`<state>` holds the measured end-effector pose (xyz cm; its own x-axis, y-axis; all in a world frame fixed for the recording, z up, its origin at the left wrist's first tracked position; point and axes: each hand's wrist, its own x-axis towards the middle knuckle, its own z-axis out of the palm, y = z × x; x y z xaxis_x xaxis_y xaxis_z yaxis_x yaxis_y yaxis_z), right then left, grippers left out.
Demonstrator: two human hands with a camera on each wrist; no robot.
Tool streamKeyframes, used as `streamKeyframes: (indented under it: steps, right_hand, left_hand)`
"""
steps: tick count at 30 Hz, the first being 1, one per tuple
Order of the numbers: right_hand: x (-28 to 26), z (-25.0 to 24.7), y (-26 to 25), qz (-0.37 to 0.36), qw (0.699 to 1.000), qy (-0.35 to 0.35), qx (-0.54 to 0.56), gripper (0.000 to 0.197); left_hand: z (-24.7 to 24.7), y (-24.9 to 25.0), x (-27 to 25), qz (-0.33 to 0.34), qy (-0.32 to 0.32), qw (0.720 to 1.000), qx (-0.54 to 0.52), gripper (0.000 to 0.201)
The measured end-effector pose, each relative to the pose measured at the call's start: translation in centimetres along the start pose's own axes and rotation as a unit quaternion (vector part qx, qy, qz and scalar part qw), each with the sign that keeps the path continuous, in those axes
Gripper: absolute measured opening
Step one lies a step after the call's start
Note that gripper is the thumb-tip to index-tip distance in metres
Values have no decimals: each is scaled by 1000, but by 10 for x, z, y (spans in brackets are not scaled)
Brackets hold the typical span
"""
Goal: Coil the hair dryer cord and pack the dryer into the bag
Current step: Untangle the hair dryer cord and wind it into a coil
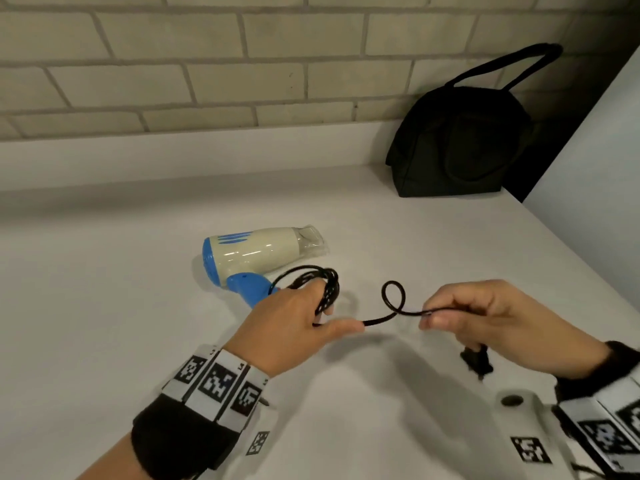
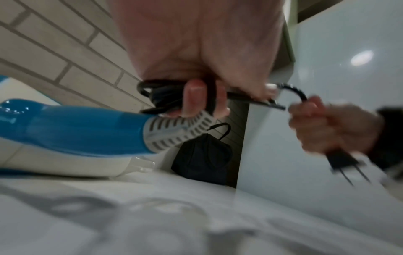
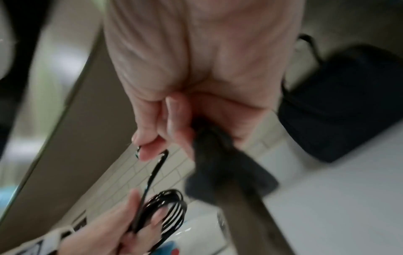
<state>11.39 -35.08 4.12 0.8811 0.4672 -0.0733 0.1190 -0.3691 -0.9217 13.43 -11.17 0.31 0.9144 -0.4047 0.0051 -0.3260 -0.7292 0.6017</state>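
A cream and blue hair dryer [image 1: 254, 255] lies on its side on the white counter [image 1: 104, 323]. My left hand [image 1: 311, 315] holds several loops of its black cord [image 1: 327, 292] wound round the fingers, just right of the blue handle [image 2: 76, 127]. The cord runs on from my left thumb through one small loop [image 1: 393, 296] to my right hand [image 1: 460, 315], which pinches it near its end. The black plug [image 1: 476, 363] hangs below that hand, prongs down [image 2: 357, 176]. The black bag [image 1: 457, 147] stands at the back right against the wall.
A brick wall [image 1: 207, 64] backs the counter. A white panel [image 1: 595, 161] rises on the right beside the bag [image 3: 340, 103]. Bare counter lies left of the dryer and in front of my hands.
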Motion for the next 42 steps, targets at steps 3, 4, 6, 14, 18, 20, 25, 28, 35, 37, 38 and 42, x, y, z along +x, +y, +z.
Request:
streamKeyframes:
  steps: [3, 4, 6, 14, 18, 20, 25, 28, 35, 37, 38, 42]
  right_hand:
    - [10, -5, -29, -117, 984, 83, -105, 26]
    - [16, -7, -37, -147, 974, 110, -129, 18]
    - [34, -10, -41, -178, 959, 170, -140, 8]
    - [101, 3, 11, -115, 942, 292, -121, 18]
    - [96, 35, 31, -40, 962, 239, -126, 23]
    - [91, 54, 33, 17, 979, 148, -141, 23]
    - [66, 98, 7, 33, 954, -17, -298, 27]
    - [48, 99, -15, -3, 916, -44, -399, 20]
    - [24, 69, -51, -35, 837, -85, -539, 20]
    - [23, 63, -55, -42, 842, -73, -533, 16]
    - [24, 62, -58, -65, 849, -53, -522, 11]
    - [31, 50, -61, -111, 852, -30, -511, 11]
  left_hand:
    - [2, 1, -3, 7, -44, 992, -118, 36]
    - [0, 2, -4, 12, -36, 986, -165, 31]
    - [-5, 5, -4, 6, -16, 972, -236, 32]
    - [-27, 0, -5, -59, 44, 850, -521, 46]
    - [-29, -4, -2, -89, 141, 765, -623, 53]
    - [-29, -1, 1, -97, 178, 733, -649, 43]
    - [-22, 10, 7, -80, 220, 823, -517, 45]
    - [-11, 14, 4, -26, 193, 904, -381, 24]
    - [14, 6, -3, 36, 76, 990, -110, 58]
    - [11, 10, -4, 44, 44, 994, -94, 33]
    - [10, 11, -4, 50, 26, 994, -94, 26]
    - [5, 10, -5, 56, 4, 983, -174, 38]
